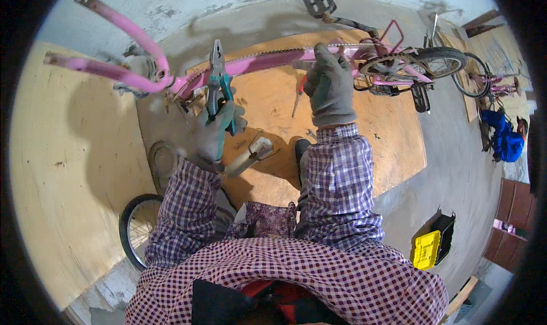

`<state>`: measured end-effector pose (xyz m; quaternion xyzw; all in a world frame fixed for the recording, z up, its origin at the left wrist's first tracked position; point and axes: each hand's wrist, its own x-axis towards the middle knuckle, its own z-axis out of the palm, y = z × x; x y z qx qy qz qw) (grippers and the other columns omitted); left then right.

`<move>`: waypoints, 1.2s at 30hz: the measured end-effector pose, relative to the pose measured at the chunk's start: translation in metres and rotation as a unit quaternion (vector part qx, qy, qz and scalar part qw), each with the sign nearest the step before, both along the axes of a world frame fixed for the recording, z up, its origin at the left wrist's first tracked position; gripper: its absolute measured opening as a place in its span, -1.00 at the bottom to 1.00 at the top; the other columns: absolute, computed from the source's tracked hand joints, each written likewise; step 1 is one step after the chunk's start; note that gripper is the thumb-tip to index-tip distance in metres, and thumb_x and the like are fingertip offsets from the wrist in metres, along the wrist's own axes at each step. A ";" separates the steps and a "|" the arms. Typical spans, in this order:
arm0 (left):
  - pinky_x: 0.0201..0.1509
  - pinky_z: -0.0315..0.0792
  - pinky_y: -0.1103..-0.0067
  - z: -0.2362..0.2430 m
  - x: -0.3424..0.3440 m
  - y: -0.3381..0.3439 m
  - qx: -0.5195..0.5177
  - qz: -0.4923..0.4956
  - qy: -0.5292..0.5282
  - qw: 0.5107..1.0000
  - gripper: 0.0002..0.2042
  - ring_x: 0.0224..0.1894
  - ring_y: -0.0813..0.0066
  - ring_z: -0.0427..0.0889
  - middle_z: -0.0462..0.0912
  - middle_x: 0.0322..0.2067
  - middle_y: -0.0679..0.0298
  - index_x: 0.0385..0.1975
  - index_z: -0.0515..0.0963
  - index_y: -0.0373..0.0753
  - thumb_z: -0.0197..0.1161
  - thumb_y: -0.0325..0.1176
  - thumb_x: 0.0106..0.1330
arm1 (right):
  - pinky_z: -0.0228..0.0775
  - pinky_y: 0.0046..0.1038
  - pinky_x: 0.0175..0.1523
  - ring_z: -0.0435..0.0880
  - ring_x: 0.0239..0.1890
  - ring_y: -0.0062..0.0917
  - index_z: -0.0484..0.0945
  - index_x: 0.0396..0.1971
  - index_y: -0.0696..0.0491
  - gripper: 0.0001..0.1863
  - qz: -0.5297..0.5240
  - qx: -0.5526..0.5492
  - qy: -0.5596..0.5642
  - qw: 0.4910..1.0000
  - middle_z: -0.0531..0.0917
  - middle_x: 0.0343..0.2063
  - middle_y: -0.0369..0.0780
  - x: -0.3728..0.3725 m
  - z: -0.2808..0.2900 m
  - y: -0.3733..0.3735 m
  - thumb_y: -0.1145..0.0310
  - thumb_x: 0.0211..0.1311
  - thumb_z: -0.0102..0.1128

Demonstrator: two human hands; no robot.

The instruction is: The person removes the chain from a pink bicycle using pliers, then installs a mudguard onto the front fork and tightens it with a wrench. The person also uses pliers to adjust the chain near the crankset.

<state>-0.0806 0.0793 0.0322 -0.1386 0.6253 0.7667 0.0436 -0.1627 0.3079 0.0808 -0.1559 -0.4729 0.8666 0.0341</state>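
Observation:
A pink bicycle frame (268,61) stretches across the far side, its bare fork (122,25) pointing left. The chain (245,59) runs along its long tube. In my gloved left hand (219,128) is a pair of pliers (216,71) with teal and black handles, jaws pointing away from me, in front of the tube. My gloved right hand (331,88) is closed around the tube close to the chainring (384,65); the chain passes at its fingertips. Just left of that hand, a red-handled screwdriver (301,88) points down toward the board.
An orange-brown wooden board (387,148) covers the floor, with a pale metal part (248,154) and a small wrench (310,134) on it. A loose wheel (137,228) leans at left by a plywood sheet (57,171). A yellow-black toolbox (431,248) sits right; blue cloth (504,137) lies beyond.

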 end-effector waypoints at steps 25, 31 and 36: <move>-0.03 0.50 0.61 0.019 0.007 0.028 -0.163 -0.001 0.085 0.983 -0.61 -0.11 0.61 0.58 0.64 -0.15 0.28 0.22 0.47 -0.31 0.13 -0.20 0.55 | 0.45 -0.51 -0.38 0.58 -0.49 -0.59 0.54 0.01 0.17 -0.35 0.354 0.108 -0.031 0.928 0.62 -0.43 -0.24 0.036 -0.027 -0.067 -0.21 0.44 0.06; -0.03 0.50 0.56 0.002 0.003 0.017 -0.114 -0.033 -0.018 0.993 -0.64 -0.12 0.49 0.59 0.61 -0.17 0.18 0.22 0.40 -0.36 0.12 -0.36 0.51 | 0.40 -0.49 -0.44 0.57 -0.53 -0.56 0.60 -0.18 0.22 -0.34 0.321 0.080 -0.008 0.944 0.64 -0.47 -0.21 0.043 -0.035 -0.073 -0.22 0.35 0.16; 0.03 0.50 0.51 0.012 -0.004 0.021 -0.292 -0.103 -0.015 0.951 -0.61 -0.08 0.43 0.61 0.61 -0.09 0.15 0.19 0.41 -0.37 0.17 -0.51 0.37 | 0.45 -0.50 -0.23 0.59 -0.35 -0.61 0.60 -0.07 0.21 -0.47 0.307 0.107 -0.017 0.945 0.66 -0.31 -0.25 0.038 -0.038 -0.073 -0.01 0.30 0.34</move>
